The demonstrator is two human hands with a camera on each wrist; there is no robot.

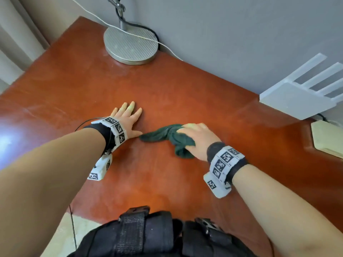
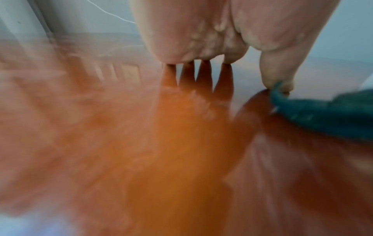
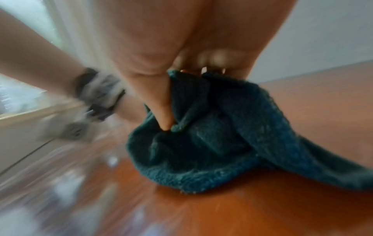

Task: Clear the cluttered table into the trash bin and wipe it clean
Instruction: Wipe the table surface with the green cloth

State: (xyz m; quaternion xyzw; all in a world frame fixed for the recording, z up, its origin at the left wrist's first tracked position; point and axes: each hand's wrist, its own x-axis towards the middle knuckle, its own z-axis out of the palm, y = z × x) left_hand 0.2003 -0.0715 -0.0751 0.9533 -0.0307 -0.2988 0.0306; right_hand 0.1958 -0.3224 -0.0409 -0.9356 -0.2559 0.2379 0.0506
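Observation:
A dark green cloth (image 1: 161,135) lies bunched on the red-brown table (image 1: 167,86). My right hand (image 1: 196,138) lies on top of its right part. In the right wrist view the thumb (image 3: 161,103) digs into a fold of the cloth (image 3: 222,143), which bunches between thumb and fingers. My left hand (image 1: 128,115) rests flat on the table to the left, fingers straight and spread. Its thumb (image 2: 276,75) touches the tip of the cloth (image 2: 322,115). Both wrist views are blurred by motion.
A round metal lamp base (image 1: 130,45) stands at the table's back with a white cable (image 1: 167,47) running across it. A white router (image 1: 289,101) sits at the back right, and a cream box (image 1: 328,138) at the right edge. A grey wall borders the back.

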